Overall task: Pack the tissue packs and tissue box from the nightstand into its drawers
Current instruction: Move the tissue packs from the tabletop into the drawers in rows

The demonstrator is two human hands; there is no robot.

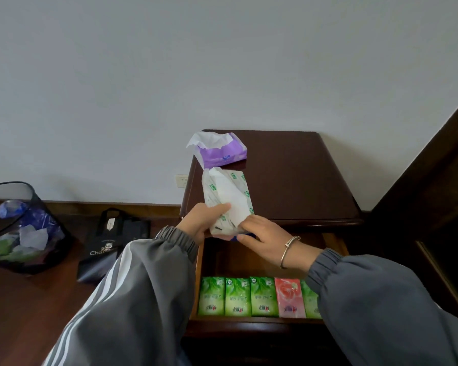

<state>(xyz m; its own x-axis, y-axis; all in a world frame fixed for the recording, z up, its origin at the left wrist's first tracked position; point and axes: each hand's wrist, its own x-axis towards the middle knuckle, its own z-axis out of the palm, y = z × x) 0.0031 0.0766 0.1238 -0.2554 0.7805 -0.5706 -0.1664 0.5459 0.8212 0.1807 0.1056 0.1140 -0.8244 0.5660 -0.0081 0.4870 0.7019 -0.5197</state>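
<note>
A white soft tissue pack with green print (226, 194) lies at the front left of the dark wooden nightstand (288, 180), its near end over the open drawer (249, 262). My left hand (204, 220) grips its left side, thumb on top. My right hand (265, 240) holds its near right corner; something blue shows just under the fingers. Behind it a purple tissue pack (220, 150) with a white tissue sticking out lies on the nightstand top. Several small green packs (237, 297) and one pink pack (290, 297) stand in a row along the drawer's front.
A dark bin (24, 231) with crumpled wrappers stands on the wooden floor at the left. Next to it a black tote bag (111, 247) leans near the wall. A dark bed frame (434, 194) rises at the right. A wall socket (181, 180) is beside the nightstand.
</note>
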